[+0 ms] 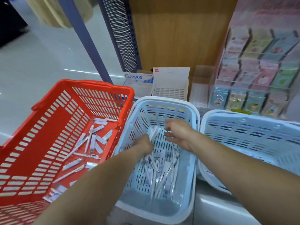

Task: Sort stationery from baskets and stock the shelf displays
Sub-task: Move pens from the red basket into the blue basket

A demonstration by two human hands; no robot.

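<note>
Pens [162, 172], white and slim, lie jumbled in the pale-blue basket [167, 99].

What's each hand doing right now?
Left hand: grips a bundle of white pens inside the middle blue basket.
Right hand: open, fingers loose beside that bundle.

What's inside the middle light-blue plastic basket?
Loose white pens lie on its floor; the left hand grips a bunch of pens, the right hand open beside it. Anything under the hands and forearms is hidden.
</note>
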